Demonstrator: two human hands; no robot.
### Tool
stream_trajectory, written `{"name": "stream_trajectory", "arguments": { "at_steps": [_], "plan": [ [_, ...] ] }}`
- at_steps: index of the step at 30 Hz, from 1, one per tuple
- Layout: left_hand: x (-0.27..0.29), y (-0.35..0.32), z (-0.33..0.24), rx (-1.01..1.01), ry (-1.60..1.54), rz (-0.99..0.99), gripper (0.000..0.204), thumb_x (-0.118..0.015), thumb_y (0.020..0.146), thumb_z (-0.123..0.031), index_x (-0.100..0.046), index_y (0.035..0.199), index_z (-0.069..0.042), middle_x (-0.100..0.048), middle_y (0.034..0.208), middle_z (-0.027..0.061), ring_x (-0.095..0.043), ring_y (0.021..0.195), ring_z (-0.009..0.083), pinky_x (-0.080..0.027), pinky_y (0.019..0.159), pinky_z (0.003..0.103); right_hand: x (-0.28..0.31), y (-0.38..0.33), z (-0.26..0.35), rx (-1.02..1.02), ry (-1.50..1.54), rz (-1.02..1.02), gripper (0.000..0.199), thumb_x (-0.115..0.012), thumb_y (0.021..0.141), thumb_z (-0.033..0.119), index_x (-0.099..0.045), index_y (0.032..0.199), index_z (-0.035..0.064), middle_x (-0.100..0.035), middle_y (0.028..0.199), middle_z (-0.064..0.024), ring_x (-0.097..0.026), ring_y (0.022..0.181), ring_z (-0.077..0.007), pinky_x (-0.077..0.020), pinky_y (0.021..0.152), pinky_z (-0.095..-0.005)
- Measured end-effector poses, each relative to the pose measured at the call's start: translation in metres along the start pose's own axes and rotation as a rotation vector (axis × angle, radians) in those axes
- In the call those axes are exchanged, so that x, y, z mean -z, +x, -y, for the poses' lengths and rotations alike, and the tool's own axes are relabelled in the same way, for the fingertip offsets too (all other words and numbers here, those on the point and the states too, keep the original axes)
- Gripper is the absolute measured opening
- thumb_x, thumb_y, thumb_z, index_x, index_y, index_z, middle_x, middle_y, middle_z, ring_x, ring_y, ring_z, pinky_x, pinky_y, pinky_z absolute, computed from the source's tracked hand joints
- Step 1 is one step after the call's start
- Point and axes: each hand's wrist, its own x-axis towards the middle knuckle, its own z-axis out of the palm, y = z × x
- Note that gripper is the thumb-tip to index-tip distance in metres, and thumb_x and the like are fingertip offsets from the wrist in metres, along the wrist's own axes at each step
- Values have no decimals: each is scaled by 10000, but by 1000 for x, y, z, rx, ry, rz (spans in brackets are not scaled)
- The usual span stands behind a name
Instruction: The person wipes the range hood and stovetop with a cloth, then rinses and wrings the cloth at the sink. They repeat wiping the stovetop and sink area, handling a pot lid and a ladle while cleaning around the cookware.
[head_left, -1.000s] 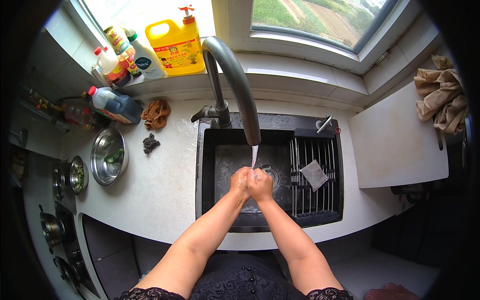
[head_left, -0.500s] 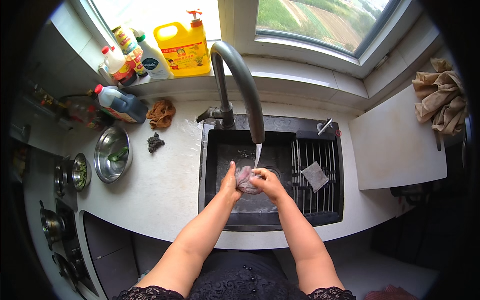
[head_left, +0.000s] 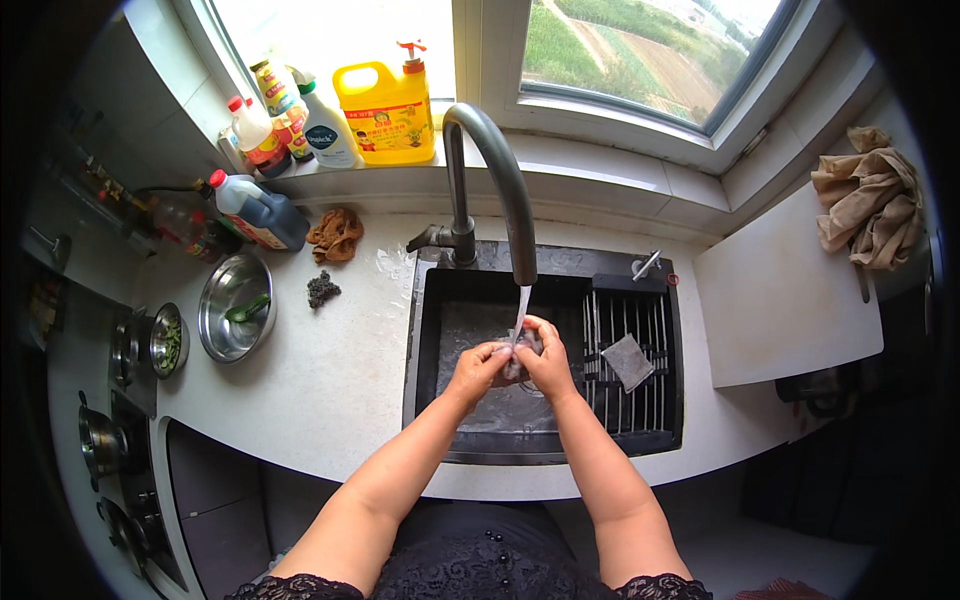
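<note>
Grey cloth [head_left: 517,352] sits bunched between both hands' closed fingers [head_left: 490,352] under the water stream [head_left: 519,312]

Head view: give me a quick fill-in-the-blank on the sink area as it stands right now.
1. Water runs from the curved ____ onto both hands, left hand and right hand.
2. The grey sponge pad lies on the ____ in the right part of the sink.
3. The big jug on the windowsill is ____ in colour.
4. The steel bowl stands on the counter to the ____ of the sink.

Missing words: faucet; rack; yellow; left
</note>
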Motion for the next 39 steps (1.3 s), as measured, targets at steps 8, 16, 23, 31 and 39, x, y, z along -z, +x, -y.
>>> {"name": "stream_trajectory", "arguments": {
  "at_steps": [8, 16, 23, 31, 39],
  "plan": [
    [11, 3, -18, -94, -348, -125, 242, -483, 981, -202, -564, 1137, -35, -634, 1071, 77, -620, 977, 178, -530, 825, 331, 19, -6, 3, -509, 498, 199, 410, -647, 847, 47, -513, 1221, -52, -628, 1072, -127, -613, 958, -162, -508, 854, -295],
    [15, 14, -28, -371, 277, -170, 218, -527, 948, -128, -635, 1087, 1, -664, 991, 46, -586, 884, 85, -473, 792, 232, 44, 10, -14, -318, -155, -26, 225, -546, 688, 13, -699, 854, 15, -690, 768, -107, -653, 717, -176, -508, 693, -296],
    [-4, 18, -45, -267, 471, -141, 199, -583, 897, -133, -660, 1032, -8, -686, 896, 54, -614, 835, 97, -480, 768, 243, 76, 6, -27, -416, -105, -105, 141, -578, 670, 77, -662, 747, -5, -636, 654, -64, -577, 598, -133, -460, 572, -286],
    [-20, 32, -21, -144, 406, -210, 221, -656, 829, -164, -663, 983, -6, -665, 836, 46, -594, 770, 101, -479, 701, 257, 75, -4, -2, -566, 247, -100, 74, -584, 735, 86, -613, 786, 41, -582, 718, 3, -516, 648, -89, -405, 604, -234],
    [21, 1, -45, -106, 29, -300, 173, -596, 919, -162, -638, 986, -8, -647, 856, 27, -593, 768, 89, -490, 699, 240, 38, 6, 19, -551, 470, 81, 142, -668, 836, 131, -606, 917, 33, -616, 821, -16, -569, 726, -85, -464, 673, -235]
  ]
}}
